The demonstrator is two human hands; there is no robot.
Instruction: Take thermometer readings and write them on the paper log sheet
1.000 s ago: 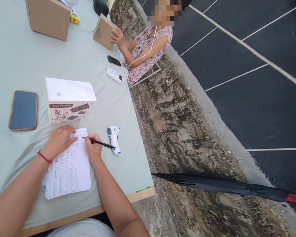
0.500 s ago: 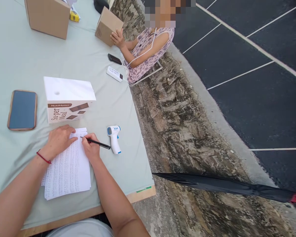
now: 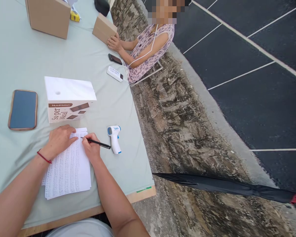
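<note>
Paper (image 3: pixel 68 166) (near table edge (image 3: pixel 143 194)) under both hands.

At the upper middle of the frame, the seated person's hand (image 3: pixel 114 42) has lowered the small cardboard box (image 3: pixel 104 28) from upright to lying tilted near the counter (image 3: pixel 19 59).

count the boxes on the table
3: a white box above the paper, a big brown box at the far left, a small brown box under another person's hand.
</note>
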